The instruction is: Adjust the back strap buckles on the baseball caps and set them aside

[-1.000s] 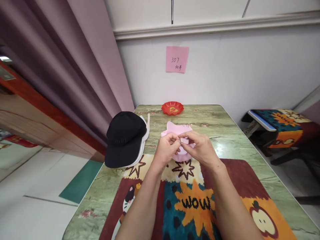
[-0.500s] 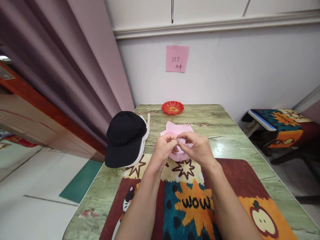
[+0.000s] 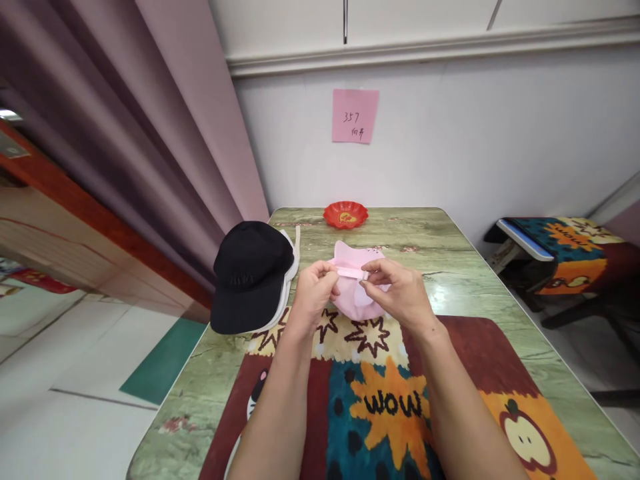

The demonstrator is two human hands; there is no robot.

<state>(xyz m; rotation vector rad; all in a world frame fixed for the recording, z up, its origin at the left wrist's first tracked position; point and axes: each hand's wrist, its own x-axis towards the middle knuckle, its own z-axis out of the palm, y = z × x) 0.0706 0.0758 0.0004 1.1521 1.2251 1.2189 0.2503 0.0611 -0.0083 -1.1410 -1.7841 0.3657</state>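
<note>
A pink cap [image 3: 357, 308] lies on the table at the far edge of the patterned mat, its inner side partly showing. Across its back opening runs a narrow pink strap [image 3: 350, 273], stretched between my hands. My left hand [image 3: 315, 293] is closed, pinching the strap's left part between thumb and fingers. At the other side, my right hand [image 3: 403, 290] pinches the strap's right part, where a small pale piece shows at the fingertips. My fingers hide both strap ends.
To the left, a black cap [image 3: 253, 280] sits on top of white caps [image 3: 293, 270]. Behind the pink cap stands a red scalloped dish [image 3: 345, 215]. A mat printed "WOW" [image 3: 395, 407] covers the table's near part. A wall with a pink note [image 3: 355, 116] rises behind.
My hands have moved apart, the left one leftward and the right one slightly rightward. The strap between them now shows as a straight band.
</note>
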